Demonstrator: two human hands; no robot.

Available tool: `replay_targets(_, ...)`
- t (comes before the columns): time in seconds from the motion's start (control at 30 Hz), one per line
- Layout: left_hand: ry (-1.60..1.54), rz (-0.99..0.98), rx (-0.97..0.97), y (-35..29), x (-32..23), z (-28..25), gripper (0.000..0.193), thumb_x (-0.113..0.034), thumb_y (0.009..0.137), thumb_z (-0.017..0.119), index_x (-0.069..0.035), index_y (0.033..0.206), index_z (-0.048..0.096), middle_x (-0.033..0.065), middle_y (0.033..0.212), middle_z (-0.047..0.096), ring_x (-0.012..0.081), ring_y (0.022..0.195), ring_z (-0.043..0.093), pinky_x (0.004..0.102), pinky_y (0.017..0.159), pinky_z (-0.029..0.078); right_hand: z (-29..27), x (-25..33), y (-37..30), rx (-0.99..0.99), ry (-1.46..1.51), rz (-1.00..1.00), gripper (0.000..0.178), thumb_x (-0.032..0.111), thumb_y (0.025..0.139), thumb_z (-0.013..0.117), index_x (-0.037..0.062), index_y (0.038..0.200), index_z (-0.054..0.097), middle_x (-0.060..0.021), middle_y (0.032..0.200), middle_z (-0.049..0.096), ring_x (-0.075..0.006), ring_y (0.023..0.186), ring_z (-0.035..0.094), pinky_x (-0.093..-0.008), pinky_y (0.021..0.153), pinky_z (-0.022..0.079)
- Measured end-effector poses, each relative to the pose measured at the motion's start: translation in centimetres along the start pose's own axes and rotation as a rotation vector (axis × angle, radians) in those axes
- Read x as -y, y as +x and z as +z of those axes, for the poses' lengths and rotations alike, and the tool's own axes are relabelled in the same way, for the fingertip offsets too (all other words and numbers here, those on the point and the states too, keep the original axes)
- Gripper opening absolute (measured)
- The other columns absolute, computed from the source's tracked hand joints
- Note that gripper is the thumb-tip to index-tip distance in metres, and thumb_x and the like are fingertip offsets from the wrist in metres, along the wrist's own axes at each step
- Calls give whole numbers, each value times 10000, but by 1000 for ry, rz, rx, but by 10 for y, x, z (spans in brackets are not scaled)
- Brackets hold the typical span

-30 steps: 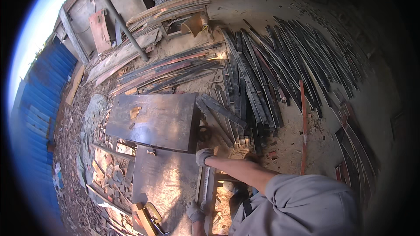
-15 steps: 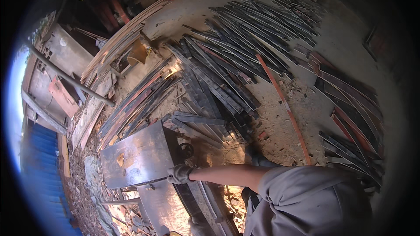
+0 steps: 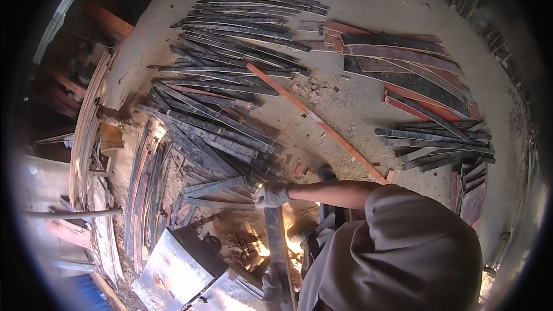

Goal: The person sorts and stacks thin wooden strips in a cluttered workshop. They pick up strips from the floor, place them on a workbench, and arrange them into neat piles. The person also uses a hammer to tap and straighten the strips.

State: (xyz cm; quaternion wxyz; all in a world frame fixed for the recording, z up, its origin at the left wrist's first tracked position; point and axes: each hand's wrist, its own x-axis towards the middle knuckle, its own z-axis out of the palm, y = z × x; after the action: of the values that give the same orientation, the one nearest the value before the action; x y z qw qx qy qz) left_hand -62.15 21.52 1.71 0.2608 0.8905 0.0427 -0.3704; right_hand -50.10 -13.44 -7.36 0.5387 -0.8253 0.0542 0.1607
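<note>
the gloved right hand [image 3: 271, 194] is closed on the far end of a dark plank [image 3: 277, 239], which runs between both hands; the gloved left hand [image 3: 272, 284] is against its nearer part (whether those fingers wrap it, i cannot tell). a metal-topped table [image 3: 173, 270] stands left of the left hand. beyond and left of the right hand, a heap of dark strips [image 3: 219, 141] crowds the ground; beyond and right, a red-orange strip [image 3: 318, 120] slants across, with stacked boards [image 3: 403, 53] farther out.
</note>
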Motion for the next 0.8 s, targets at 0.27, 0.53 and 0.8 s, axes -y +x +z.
replay_targets(0.27, 312, 366, 336, 103, -251, 43, 994, -533, 721, 941, -80, 1464, 461, 162, 1244, 692, 267, 1127, 681, 428, 976, 538, -231, -103, -25, -454, 153, 210, 301, 335, 865, 684, 48, 869, 774, -213, 800, 726, -353, 768, 729, -470, 751, 552)
replay_targets(0.53, 833, 420, 283, 196, -409, 34, 948, -591, 681, 892, -53, 1372, 530, 232, 1146, 730, 438, 1071, 709, 525, 914, 568, -337, -155, 26, -636, 166, 316, 317, 352, 885, 693, 48, 875, 781, -243, 796, 717, -423, 786, 724, -498, 764, 569)
replay_targets(0.8, 733, 640, 284, 365, -646, 4, 388, -319, 798, 746, -73, 1097, 719, 228, 986, 754, 418, 965, 737, 505, 820, 583, -500, -143, 118, -339, -738, -329, 889, 693, 837, 699, 33, 1418, 570, -154, 1397, 619, -352, 1246, 597, -516, 1040, 444)
